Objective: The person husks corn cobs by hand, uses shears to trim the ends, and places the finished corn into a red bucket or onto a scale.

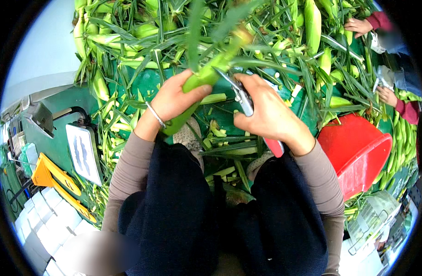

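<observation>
My left hand [178,98] is closed around an ear of corn in its green husk [211,72], thumb laid across it. The ear slants up and to the right, and its leafy silk end is blurred. In my right hand [266,110] is a pair of pruning shears [243,98] with metal blades and a red handle. The tips of the blades lie at the husk's right side; whether they touch it I cannot tell. Cut leaves and pale stalk pieces [214,132] litter the green floor [237,120] between my shoes.
A heap of unhusked corn [145,31] spreads ahead. To my right stands a red plastic tub [345,145], with rows of husked-looking ears [399,141] beyond. Another person's hand [359,27] reaches in at upper right. A platform scale [81,151], yellow pallet jack [57,179] and white boxes [42,220] are left.
</observation>
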The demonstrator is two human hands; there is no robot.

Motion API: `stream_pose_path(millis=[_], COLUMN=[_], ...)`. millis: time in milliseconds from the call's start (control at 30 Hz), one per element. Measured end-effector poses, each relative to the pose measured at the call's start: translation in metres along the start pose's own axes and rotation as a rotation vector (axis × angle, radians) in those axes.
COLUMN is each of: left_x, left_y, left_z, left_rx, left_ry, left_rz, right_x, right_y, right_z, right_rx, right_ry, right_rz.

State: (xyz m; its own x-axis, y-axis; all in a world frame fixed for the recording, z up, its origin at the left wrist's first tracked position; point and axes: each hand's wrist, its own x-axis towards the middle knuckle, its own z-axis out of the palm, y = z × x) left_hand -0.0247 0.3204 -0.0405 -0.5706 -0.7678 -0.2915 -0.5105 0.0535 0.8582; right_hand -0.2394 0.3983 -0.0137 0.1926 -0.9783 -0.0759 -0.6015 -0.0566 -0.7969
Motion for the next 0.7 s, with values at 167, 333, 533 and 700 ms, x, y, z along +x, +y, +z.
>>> stream_pose_path(millis=[167, 333, 533, 700], left_x=[0.006, 0.003, 0.008, 0.014], left_y=[-0.002, -0.011, -0.017, -0.049], left_z=[0.000, -0.003, 0.037, 0.048], left_rx=[0.251, -0.674, -1.401, -1.582], left_ry=[-0.077, -0.138, -0.175, -0.605], left_rz=[0.027, -0.029, -0.256, -0.229], right_x=[-0.005, -0.017, -0.022, -0.022], right_y=[0.000, -0.002, -0.002, -0.002], right_z=[-0.001, 0.004, 0.023, 0.032], right_rx=[0.043, 0.222, 0.208, 0.157], right_ry=[-0.025, 0.134, -0.020, 0.040], right_rz=[0.172, 0.265, 0.119, -0.006])
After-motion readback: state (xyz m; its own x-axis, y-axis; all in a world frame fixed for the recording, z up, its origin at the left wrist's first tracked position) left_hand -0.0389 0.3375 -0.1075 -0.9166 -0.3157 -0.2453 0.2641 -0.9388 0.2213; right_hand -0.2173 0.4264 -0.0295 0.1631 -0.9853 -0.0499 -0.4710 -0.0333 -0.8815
